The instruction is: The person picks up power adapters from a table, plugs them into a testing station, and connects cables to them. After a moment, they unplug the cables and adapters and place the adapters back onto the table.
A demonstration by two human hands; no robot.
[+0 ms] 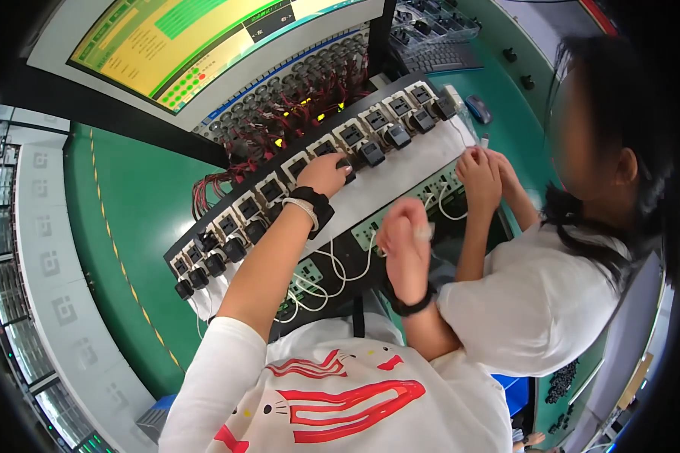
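My left hand (pixel 325 175) reaches over a long row of white socket modules (pixel 298 166). Its fingers are closed round a black plug-in adapter (pixel 347 167) in the middle of the row, which they partly cover. Similar black adapters (pixel 372 154) sit along the front of the row on both sides. Raised in front of my chest, right of centre, is my right hand (pixel 405 245), apart from the row. Its fingers are curled in, and whatever they may hold is hidden. Below it run white cables (pixel 338 273) near green circuit boards (pixel 307 278).
A co-worker stands close on my right, their hands (pixel 482 172) at a cable end by the row's right end. Behind the row are bundled red wires (pixel 298 124) and a lit screen (pixel 166 53). A keyboard (pixel 440 58) and a mouse (pixel 478 109) lie at the far right.
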